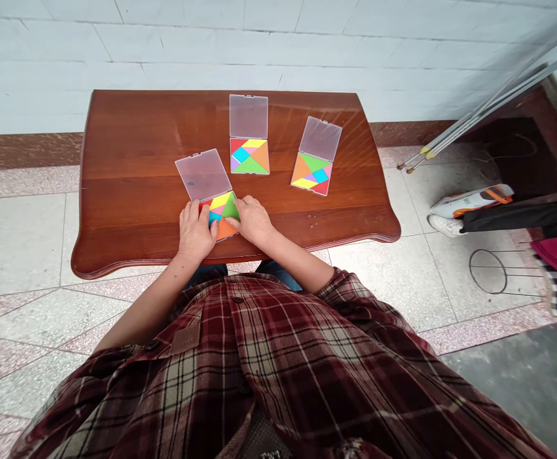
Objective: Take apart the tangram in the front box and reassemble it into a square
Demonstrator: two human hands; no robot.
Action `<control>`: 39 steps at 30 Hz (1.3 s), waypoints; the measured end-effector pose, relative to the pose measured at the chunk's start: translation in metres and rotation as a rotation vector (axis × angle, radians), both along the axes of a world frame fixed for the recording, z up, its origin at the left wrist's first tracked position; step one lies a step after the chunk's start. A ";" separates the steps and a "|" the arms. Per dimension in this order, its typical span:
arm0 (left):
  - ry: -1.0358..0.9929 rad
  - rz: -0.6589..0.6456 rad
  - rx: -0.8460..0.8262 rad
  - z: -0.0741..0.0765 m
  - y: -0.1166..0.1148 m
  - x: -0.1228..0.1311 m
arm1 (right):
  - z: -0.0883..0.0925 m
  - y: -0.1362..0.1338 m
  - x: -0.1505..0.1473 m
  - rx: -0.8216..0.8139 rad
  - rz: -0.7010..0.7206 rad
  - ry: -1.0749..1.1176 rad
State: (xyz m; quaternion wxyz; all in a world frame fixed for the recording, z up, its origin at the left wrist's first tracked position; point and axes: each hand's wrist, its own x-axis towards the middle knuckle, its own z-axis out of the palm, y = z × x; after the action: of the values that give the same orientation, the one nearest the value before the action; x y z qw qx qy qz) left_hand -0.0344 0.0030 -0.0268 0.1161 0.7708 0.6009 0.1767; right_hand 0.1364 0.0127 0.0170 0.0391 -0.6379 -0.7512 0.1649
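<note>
Three hinged plastic tangram cases lie open on a polished wooden table [130,159], each with its frosted lid folded out to the far side; the middle case [248,137] sits at the far edge, the right case [315,156] lies angled just right of it, and the near case [206,182] lies left of centre, closest to the person. In the middle and right cases, the coloured tangram pieces [249,156] fill the square trays with no gap showing; those two sets look complete. In the near case, yellow, green, blue, red and orange pieces show, but the hands hide too much to tell whether that square is full.

The left hand [195,231] lies over the case's left corner, fingers extended; the right hand [253,221] comes in from the right, its fingertips [237,205] resting on the green piece [229,207]. Both hands touch the near case, yet I cannot tell whether either one is gripping it or only pressing down; neither looks clenched.

A plaid flannel shirt [259,370] fills the near view; beyond the table, a white sneaker [443,224], a wire ring [487,271] and metal poles [489,102] stand on or over the tiled floor [20,242] at the right.
</note>
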 end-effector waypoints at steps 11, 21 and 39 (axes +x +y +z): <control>-0.026 -0.004 0.005 -0.002 0.001 0.000 | 0.003 0.008 -0.021 -0.046 -0.032 -0.160; -0.020 -0.006 0.000 -0.003 0.002 -0.001 | 0.003 0.017 0.038 0.057 -0.284 0.145; -0.007 -0.089 -0.012 0.000 -0.025 -0.008 | -0.005 -0.007 -0.006 -0.126 -0.156 0.390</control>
State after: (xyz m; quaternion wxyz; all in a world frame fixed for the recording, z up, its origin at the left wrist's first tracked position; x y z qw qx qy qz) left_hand -0.0427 -0.0221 -0.0272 0.1307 0.7954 0.5668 0.1702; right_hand 0.1299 0.0055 0.0119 0.1565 -0.6511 -0.6662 0.3284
